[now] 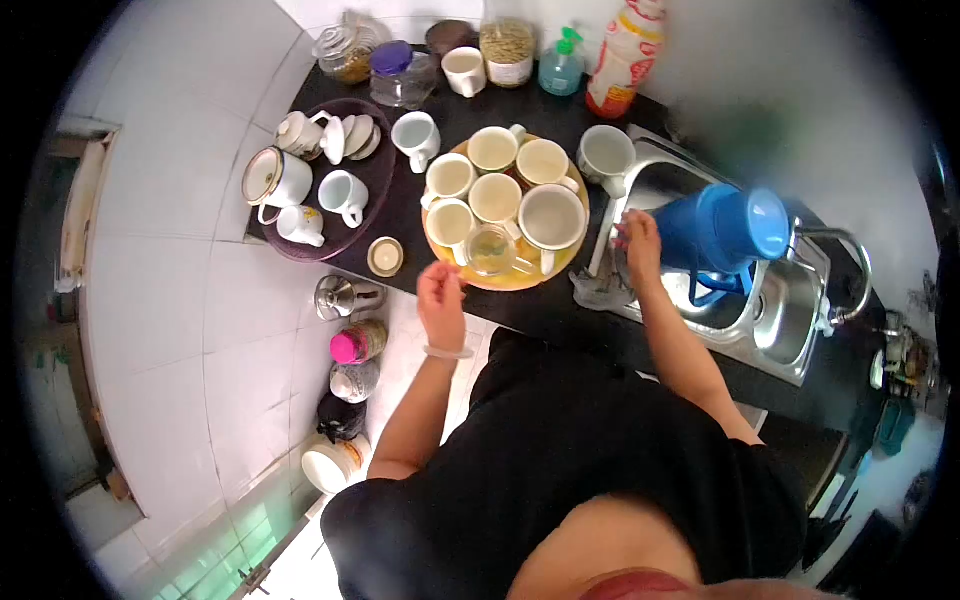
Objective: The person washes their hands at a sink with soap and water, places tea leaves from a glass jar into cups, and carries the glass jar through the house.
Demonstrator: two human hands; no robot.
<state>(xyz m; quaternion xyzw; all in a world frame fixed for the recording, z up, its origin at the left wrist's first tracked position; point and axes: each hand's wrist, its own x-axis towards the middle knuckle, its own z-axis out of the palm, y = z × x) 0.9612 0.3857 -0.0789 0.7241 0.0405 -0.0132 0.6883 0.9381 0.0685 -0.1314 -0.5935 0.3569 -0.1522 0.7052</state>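
My left hand (441,300) hovers at the counter's front edge, just below a round yellow tray (470,281). Its fingers are loosely curled, with nothing visible in them. Nearest to it on the tray is a clear glass cup (491,251), beside several cream mugs (495,199) and a wider white mug (552,217). My right hand (642,245) is over the sink's left rim, beside a blue plastic jug (685,232). Its fingers are bent together; what they hold, if anything, is hidden. A crumpled grey cloth or bag (602,291) lies just below that hand.
A purple tray (345,235) at left carries a white teapot (278,178), cups and lids. The steel sink (790,330) with its faucet (855,262) is at right. Jars, a soap pump bottle (561,68) and a large bottle (627,60) line the wall. A grey-white mug (606,153) stands near the sink.
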